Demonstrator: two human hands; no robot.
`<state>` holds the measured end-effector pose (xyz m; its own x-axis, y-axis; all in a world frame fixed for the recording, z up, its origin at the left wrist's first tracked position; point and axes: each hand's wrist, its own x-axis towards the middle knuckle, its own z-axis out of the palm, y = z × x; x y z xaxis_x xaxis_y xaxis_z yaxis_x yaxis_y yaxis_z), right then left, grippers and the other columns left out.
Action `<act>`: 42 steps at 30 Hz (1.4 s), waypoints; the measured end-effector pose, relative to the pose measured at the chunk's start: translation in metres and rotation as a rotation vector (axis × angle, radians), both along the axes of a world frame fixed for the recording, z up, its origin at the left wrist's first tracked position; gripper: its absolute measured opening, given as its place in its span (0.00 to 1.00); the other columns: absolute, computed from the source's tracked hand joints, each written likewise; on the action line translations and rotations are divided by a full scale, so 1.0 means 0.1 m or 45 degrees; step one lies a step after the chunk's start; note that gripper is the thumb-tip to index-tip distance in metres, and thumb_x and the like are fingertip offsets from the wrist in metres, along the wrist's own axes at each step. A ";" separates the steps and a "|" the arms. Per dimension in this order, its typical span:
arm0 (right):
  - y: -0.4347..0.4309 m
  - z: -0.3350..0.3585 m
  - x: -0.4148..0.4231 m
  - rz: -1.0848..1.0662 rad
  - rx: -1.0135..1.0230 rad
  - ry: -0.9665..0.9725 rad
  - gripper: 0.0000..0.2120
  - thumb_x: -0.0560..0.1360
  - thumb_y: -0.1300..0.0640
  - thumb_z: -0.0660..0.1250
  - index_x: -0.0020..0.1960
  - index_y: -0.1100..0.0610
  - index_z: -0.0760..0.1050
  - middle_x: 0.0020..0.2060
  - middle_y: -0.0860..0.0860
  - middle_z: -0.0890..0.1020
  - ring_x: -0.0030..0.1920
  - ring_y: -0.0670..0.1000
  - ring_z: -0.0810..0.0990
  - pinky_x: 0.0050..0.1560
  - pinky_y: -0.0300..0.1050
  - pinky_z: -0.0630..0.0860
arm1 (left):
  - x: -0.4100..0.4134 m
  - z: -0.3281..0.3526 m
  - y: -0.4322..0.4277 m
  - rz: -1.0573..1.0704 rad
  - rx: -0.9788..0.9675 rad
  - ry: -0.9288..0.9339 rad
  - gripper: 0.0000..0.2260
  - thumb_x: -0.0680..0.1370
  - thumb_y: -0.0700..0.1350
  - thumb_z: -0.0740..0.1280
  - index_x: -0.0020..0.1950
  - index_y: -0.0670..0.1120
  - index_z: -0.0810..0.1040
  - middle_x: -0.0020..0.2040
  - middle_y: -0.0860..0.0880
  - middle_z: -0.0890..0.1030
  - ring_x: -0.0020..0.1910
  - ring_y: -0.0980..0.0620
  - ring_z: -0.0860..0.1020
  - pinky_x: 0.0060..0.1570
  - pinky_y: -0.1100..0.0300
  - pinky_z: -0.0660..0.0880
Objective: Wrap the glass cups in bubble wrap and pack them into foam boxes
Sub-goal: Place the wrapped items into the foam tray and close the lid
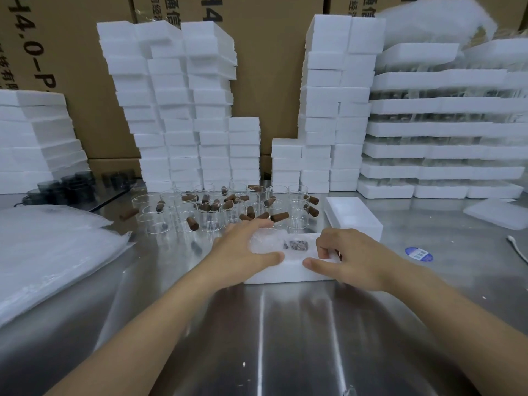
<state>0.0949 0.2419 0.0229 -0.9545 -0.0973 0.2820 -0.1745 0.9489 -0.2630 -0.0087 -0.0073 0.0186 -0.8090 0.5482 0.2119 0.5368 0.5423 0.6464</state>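
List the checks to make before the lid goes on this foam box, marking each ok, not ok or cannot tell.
1. Wrapped cup sits inside the foam box: ok.
2. Left hand presses the wrapped cup, right hand grips the box's right end: ok.
3. Foam lid lies close by, behind and right of the box: ok.
4. Cup covered all round: cannot tell, the left hand hides part.
5. All glass cups wrapped: not ok, bare ones stand behind.
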 end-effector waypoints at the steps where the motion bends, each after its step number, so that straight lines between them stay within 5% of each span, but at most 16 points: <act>1: 0.00 0.00 0.00 0.002 -0.006 0.000 0.24 0.76 0.30 0.63 0.41 0.51 0.72 0.41 0.46 0.78 0.42 0.45 0.74 0.42 0.42 0.69 | 0.01 0.01 0.00 -0.001 0.009 0.007 0.41 0.63 0.76 0.69 0.75 0.67 0.71 0.76 0.60 0.72 0.78 0.54 0.66 0.79 0.44 0.64; 4: 0.01 0.00 0.00 0.001 -0.024 -0.002 0.25 0.75 0.28 0.62 0.41 0.51 0.72 0.40 0.45 0.77 0.41 0.45 0.74 0.41 0.42 0.69 | 0.02 0.03 -0.01 0.021 0.067 0.044 0.37 0.65 0.72 0.71 0.74 0.64 0.74 0.73 0.62 0.75 0.74 0.57 0.71 0.75 0.51 0.68; 8: 0.00 -0.01 -0.01 0.010 -0.021 -0.006 0.28 0.73 0.25 0.58 0.40 0.51 0.71 0.40 0.45 0.77 0.41 0.45 0.73 0.42 0.43 0.69 | -0.02 0.05 -0.05 -0.056 0.072 -0.001 0.27 0.75 0.55 0.76 0.73 0.64 0.75 0.72 0.62 0.76 0.74 0.56 0.72 0.71 0.55 0.67; 14: 0.01 -0.02 -0.02 0.026 0.004 -0.001 0.28 0.74 0.26 0.58 0.40 0.52 0.71 0.41 0.46 0.77 0.43 0.46 0.74 0.45 0.45 0.72 | 0.05 0.04 -0.04 -0.049 -0.070 0.110 0.29 0.79 0.66 0.65 0.80 0.67 0.66 0.81 0.63 0.67 0.82 0.55 0.61 0.82 0.43 0.55; 18: 0.02 -0.02 -0.01 0.010 -0.023 0.021 0.26 0.74 0.26 0.59 0.43 0.49 0.73 0.43 0.44 0.78 0.42 0.45 0.75 0.43 0.42 0.70 | 0.02 -0.01 -0.05 -0.173 -0.213 0.097 0.27 0.85 0.67 0.56 0.84 0.69 0.56 0.83 0.69 0.54 0.83 0.64 0.52 0.80 0.54 0.47; 22: 0.11 0.02 -0.01 -0.042 -0.213 0.325 0.15 0.78 0.31 0.62 0.55 0.41 0.75 0.52 0.35 0.77 0.44 0.37 0.76 0.43 0.34 0.65 | 0.02 0.06 -0.10 -0.145 0.046 0.119 0.27 0.83 0.69 0.56 0.83 0.67 0.62 0.79 0.72 0.61 0.76 0.73 0.57 0.76 0.61 0.53; 25: 0.27 0.01 -0.08 -0.294 -0.145 0.452 0.17 0.80 0.37 0.63 0.65 0.41 0.75 0.62 0.37 0.77 0.52 0.38 0.79 0.50 0.44 0.72 | 0.04 0.14 -0.24 -0.044 0.451 0.098 0.23 0.85 0.64 0.58 0.80 0.65 0.68 0.73 0.75 0.68 0.68 0.82 0.63 0.70 0.69 0.60; 28: 0.44 -0.08 -0.13 -0.555 -0.030 0.242 0.23 0.81 0.41 0.64 0.75 0.44 0.70 0.72 0.44 0.73 0.62 0.53 0.80 0.57 0.52 0.76 | 0.00 0.10 -0.13 -0.117 0.534 -0.085 0.22 0.89 0.57 0.57 0.84 0.60 0.64 0.78 0.67 0.68 0.74 0.73 0.65 0.72 0.67 0.62; 31: 0.56 -0.15 -0.14 -0.638 0.013 0.079 0.22 0.82 0.44 0.64 0.75 0.45 0.71 0.72 0.46 0.74 0.66 0.55 0.78 0.61 0.53 0.75 | 0.02 -0.05 -0.01 -0.250 0.340 -0.256 0.26 0.90 0.55 0.55 0.88 0.55 0.52 0.85 0.58 0.59 0.82 0.58 0.61 0.81 0.55 0.58; 33: 0.59 -0.14 -0.14 -0.678 0.009 0.113 0.16 0.82 0.48 0.64 0.70 0.45 0.76 0.67 0.47 0.79 0.63 0.55 0.79 0.59 0.52 0.76 | 0.05 -0.08 0.04 -0.237 0.070 -0.168 0.29 0.84 0.71 0.51 0.83 0.73 0.44 0.83 0.68 0.56 0.79 0.64 0.57 0.79 0.56 0.53; 35: 0.59 -0.11 -0.14 -0.717 -0.064 0.261 0.12 0.83 0.49 0.64 0.64 0.46 0.79 0.60 0.48 0.82 0.57 0.56 0.80 0.54 0.52 0.77 | 0.10 -0.06 -0.09 -0.249 0.124 -0.126 0.28 0.80 0.76 0.50 0.79 0.79 0.45 0.79 0.72 0.60 0.76 0.65 0.60 0.74 0.56 0.55; 38: 0.49 -0.01 -0.11 -0.674 -0.224 0.519 0.09 0.83 0.47 0.63 0.61 0.45 0.78 0.55 0.45 0.82 0.47 0.52 0.80 0.49 0.53 0.77 | 0.05 0.00 -0.05 -0.026 0.313 0.136 0.25 0.84 0.68 0.57 0.81 0.68 0.62 0.67 0.69 0.75 0.61 0.73 0.72 0.63 0.63 0.69; 42: 0.21 0.12 -0.04 -0.464 -0.316 0.817 0.06 0.83 0.49 0.65 0.59 0.46 0.76 0.49 0.40 0.79 0.38 0.45 0.78 0.41 0.48 0.72 | 0.03 0.07 -0.10 0.173 0.270 0.230 0.09 0.86 0.58 0.61 0.64 0.60 0.77 0.43 0.57 0.83 0.39 0.65 0.78 0.40 0.58 0.72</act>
